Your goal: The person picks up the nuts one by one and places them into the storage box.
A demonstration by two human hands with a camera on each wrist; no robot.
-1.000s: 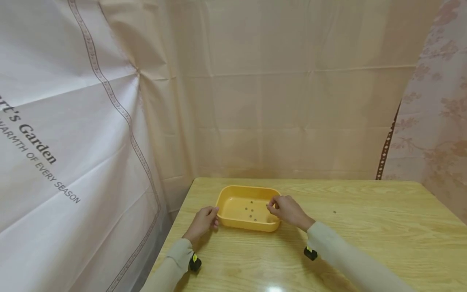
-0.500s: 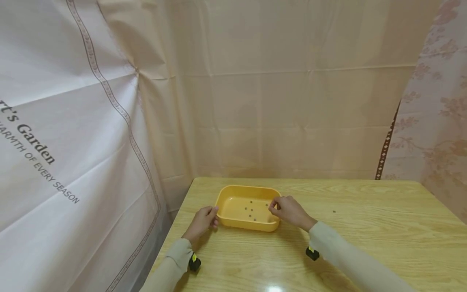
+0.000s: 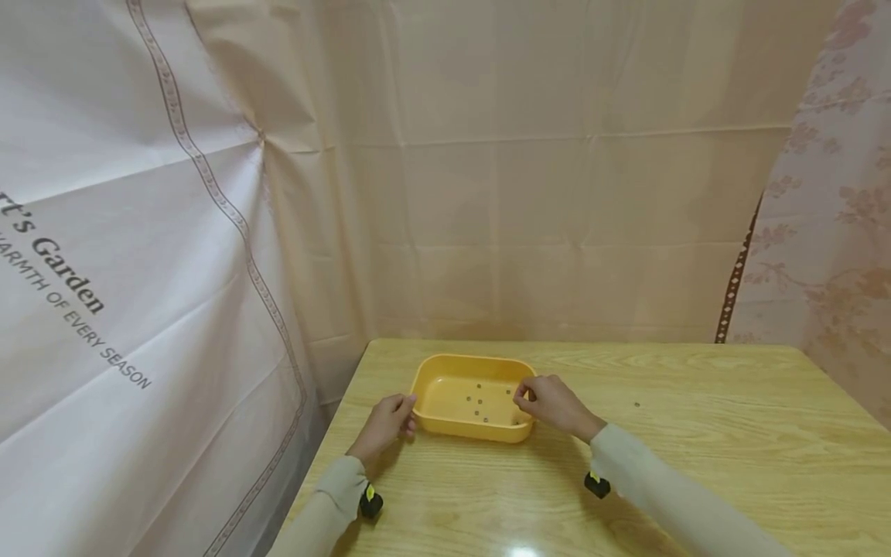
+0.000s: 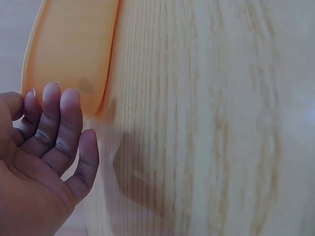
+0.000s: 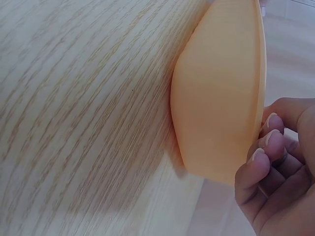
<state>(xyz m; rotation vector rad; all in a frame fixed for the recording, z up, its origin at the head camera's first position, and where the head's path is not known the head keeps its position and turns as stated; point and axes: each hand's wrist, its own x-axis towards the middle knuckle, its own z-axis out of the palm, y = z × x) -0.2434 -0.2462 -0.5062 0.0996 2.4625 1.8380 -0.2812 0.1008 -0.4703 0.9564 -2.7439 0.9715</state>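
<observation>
A yellow plastic basin (image 3: pixel 438 426) sits on the wooden table, with several tiny grey-brown pieces (image 3: pixel 479 401) on its floor; their kind is too small to tell. My left hand (image 3: pixel 385 424) pinches the basin's left rim, its other fingers lying against the outer wall in the left wrist view. My right hand (image 3: pixel 553 404) is at the right rim, thumb and index fingertips together just inside. Its other fingers (image 5: pixel 261 167) curl outside the wall in the right wrist view, where the rim hides the thumb and index tips. Whether they hold a tiny piece cannot be seen.
One similar tiny piece (image 3: pixel 636 404) lies on the wooden table (image 3: pixel 703 441), to the right of the basin. Cloth sheets (image 3: pixel 529 193) hang behind the table and at both sides. A small black device (image 3: pixel 596 485) is strapped at each wrist.
My right hand has shifted slightly right, uncovering a tiny piece near its fingertips. Another dark speck now shows at the basin's front right corner. The left hand stays on the rim.
</observation>
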